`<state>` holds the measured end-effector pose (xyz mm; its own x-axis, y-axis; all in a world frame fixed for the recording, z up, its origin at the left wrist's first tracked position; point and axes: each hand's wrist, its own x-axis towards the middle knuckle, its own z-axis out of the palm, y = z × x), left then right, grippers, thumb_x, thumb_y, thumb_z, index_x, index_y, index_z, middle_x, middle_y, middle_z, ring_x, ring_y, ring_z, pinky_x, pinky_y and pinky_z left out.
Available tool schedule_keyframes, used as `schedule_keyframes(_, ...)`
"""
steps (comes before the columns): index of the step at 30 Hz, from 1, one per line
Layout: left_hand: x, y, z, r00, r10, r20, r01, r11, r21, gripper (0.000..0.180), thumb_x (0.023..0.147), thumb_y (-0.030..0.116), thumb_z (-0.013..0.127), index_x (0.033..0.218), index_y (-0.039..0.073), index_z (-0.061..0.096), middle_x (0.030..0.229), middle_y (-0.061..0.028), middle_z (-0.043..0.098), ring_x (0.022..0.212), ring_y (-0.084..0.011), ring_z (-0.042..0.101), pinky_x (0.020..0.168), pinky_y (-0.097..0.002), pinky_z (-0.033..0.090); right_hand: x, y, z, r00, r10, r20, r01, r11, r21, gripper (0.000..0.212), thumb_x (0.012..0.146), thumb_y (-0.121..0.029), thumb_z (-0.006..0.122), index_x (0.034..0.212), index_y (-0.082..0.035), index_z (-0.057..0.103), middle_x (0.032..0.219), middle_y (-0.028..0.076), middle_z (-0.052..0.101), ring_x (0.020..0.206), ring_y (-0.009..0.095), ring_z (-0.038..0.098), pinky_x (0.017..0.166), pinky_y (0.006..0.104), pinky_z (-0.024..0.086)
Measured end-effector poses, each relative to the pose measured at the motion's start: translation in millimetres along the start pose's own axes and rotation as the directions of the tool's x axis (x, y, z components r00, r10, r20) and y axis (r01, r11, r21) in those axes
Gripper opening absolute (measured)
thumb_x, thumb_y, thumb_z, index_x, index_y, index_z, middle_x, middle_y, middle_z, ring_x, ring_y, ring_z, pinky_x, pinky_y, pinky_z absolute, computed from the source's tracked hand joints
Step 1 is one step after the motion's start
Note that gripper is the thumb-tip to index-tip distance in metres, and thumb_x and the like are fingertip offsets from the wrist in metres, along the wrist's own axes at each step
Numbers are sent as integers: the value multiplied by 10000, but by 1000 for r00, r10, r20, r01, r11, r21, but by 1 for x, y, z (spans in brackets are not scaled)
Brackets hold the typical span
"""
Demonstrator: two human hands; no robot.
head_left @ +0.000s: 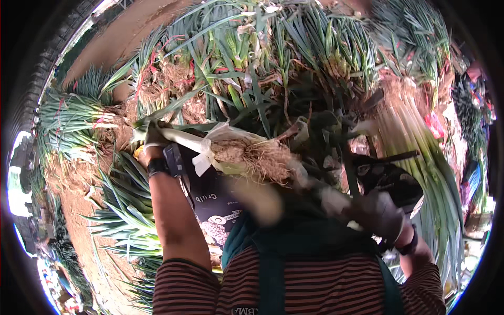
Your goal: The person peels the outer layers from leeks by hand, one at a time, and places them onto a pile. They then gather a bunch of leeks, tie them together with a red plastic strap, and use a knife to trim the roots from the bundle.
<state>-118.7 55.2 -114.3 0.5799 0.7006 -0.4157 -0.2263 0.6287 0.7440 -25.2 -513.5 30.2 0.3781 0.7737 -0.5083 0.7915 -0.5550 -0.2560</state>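
My left hand (154, 137), in a pale work glove, is closed round the green end of a large green onion (181, 137). The stalk slants down to the right across my lap, its white part showing loose, torn outer skin (203, 160). A shaggy mass of brown roots (252, 157) lies at its lower end; whether all of it belongs to this one stalk I cannot tell. My right hand (375, 215), in a dark glove with paler fingertips, is right of the roots and smeared by motion. A blurred pale shape (257, 202) hangs just below the roots.
A long bundle of green onions (415, 131) lies at the right, roots away from me. Bundles with red ties (226, 52) line the far side; others (73, 126) lie at the left. Loose leaves (126, 205) spread beside my left arm. A black object (391, 181) stands near my right hand.
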Motion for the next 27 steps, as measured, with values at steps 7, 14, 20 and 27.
schedule_keyframes(7, -9, -9, 34, 971, 158, -177, -183, 974, -133, 289, 948, 423, 585, 982, 140, 535, 731, -21, 538, 630, -198, 503, 614, -370, 483, 47, -55, -68, 611, -355, -708, 304, 930, -204, 488, 792, -327, 717, 1199, -82, 608, 1135, 90, 618, 1063, 284, 568, 880, 415, 463)
schedule_keyframes(14, -15, -35, 80, 950, 256, -181, -266, 964, -30, 321, 952, 409, 579, 1002, 92, 587, 790, -56, 607, 652, -234, 574, 608, -390, 518, 156, -113, -47, 602, -776, -191, 48, 274, -961, 302, 839, -178, 556, 1089, -46, 664, 1262, 125, 568, 1199, 277, 520, 1064, 498, 382)
schedule_keyframes(20, -20, -31, 84, 951, 215, -222, -216, 976, 17, 336, 962, 411, 562, 1068, 92, 583, 813, -72, 624, 678, -247, 598, 619, -402, 530, 179, -107, -34, 637, -768, 63, 244, 123, -962, 249, 832, -208, 586, 952, -50, 737, 888, 127, 692, 912, 317, 638, 853, 478, 487)
schedule_keyframes(27, -14, -26, 73, 954, 232, -190, -236, 972, 2, 359, 978, 411, 536, 1125, 83, 538, 917, -95, 601, 708, -249, 582, 684, -447, 558, 144, -107, -32, 689, -578, -437, 671, 737, 83, 230, 829, -304, 636, 761, -88, 671, 648, 122, 638, 631, 355, 638, 644, 467, 516)
